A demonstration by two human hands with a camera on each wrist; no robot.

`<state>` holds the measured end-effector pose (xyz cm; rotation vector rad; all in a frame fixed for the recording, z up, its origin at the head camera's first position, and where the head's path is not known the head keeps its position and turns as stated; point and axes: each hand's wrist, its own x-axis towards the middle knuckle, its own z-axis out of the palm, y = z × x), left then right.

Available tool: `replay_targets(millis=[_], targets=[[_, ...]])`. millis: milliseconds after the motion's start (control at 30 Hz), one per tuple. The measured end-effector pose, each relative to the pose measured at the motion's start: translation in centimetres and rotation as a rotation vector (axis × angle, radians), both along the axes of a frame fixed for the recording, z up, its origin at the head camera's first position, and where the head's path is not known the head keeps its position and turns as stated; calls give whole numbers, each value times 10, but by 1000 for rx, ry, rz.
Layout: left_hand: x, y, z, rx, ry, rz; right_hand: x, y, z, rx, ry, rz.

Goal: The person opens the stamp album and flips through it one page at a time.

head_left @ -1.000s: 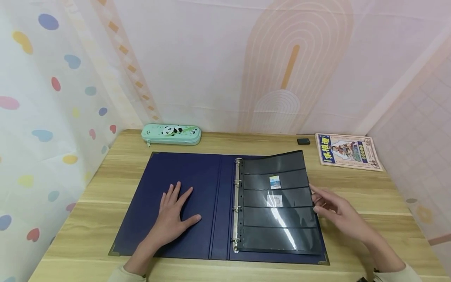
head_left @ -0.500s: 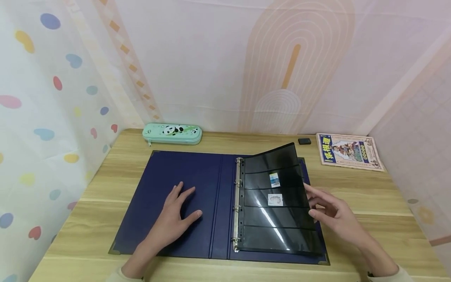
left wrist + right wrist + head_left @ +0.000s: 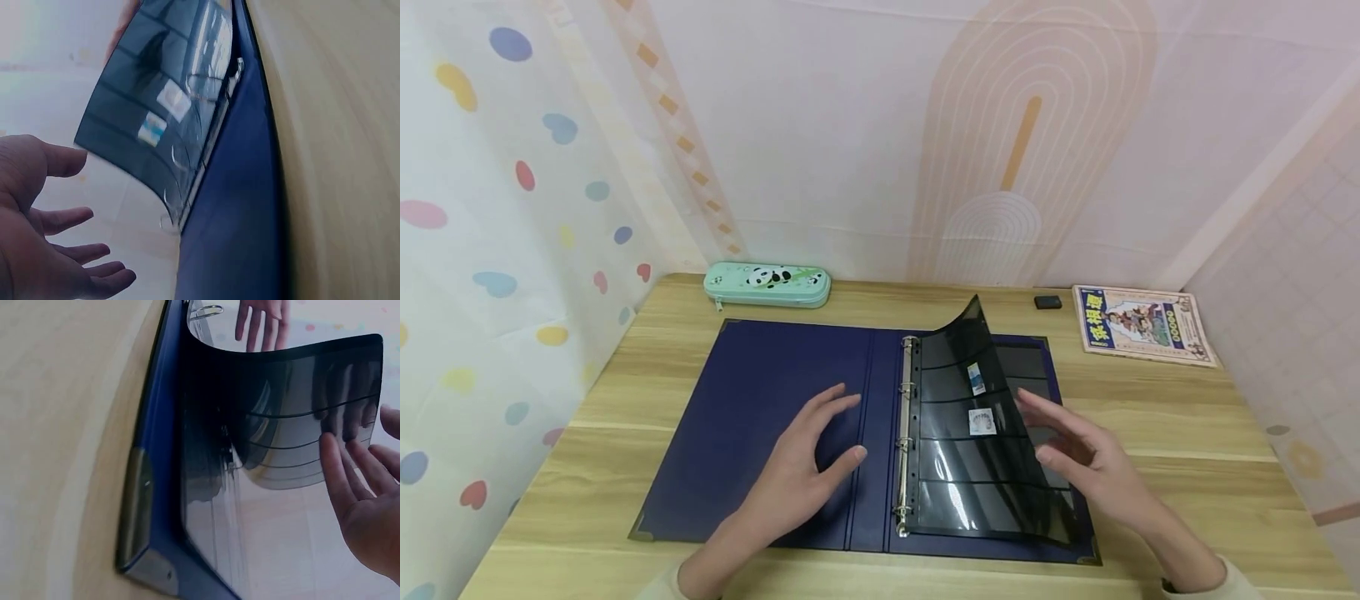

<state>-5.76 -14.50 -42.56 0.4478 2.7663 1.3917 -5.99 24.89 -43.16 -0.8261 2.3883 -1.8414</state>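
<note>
A navy ring binder [image 3: 775,375] lies spread on the table. On its metal rings [image 3: 905,442], a black pocket page [image 3: 977,467] curves upward, its right side lifted. Two stamps show in its pockets: a blue-and-white stamp [image 3: 976,378] and, below it, a pale stamp [image 3: 982,422]. At the page's raised edge is my right hand [image 3: 1093,458]; in the right wrist view its extended fingers [image 3: 337,475] touch the underside, the thumb apart from the page. My left hand [image 3: 801,467] is held above the left cover, fingers spread and holding nothing.
Beneath the lifted page, another black page [image 3: 1026,362] shows. Behind the binder lie a mint panda pencil case [image 3: 767,285] at left, a small black object [image 3: 1047,302] and a booklet [image 3: 1142,325] at right. Patterned cloth [image 3: 850,142] hangs behind the table.
My right hand has moved left, and the page's free edge has risen and curled left, uncovering the page below. My left hand has lifted from the cover and shifted right.
</note>
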Motion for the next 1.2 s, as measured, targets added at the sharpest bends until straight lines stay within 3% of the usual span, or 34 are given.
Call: replay_targets(millis=[200, 367, 467, 567, 767, 933, 1200], targets=[[2, 15, 3, 54, 3, -38, -2, -7, -1, -34, -48, 109], [3, 26, 4, 121, 24, -56, -7, -13, -2, -86, -28, 196], [3, 35, 6, 177, 3, -70, -8, -18, -2, -95, -5, 242], [3, 44, 7, 240, -31, -96, -8, -23, -1, -69, 24, 276], [2, 61, 11, 347, -101, -149, -5, -35, 5, 34, 29, 271], [1, 73, 17, 383, -153, -137, -5, -46, 3, 14, 32, 320], [1, 79, 23, 396, -165, -95, -4, -55, 0, 2, 29, 356]])
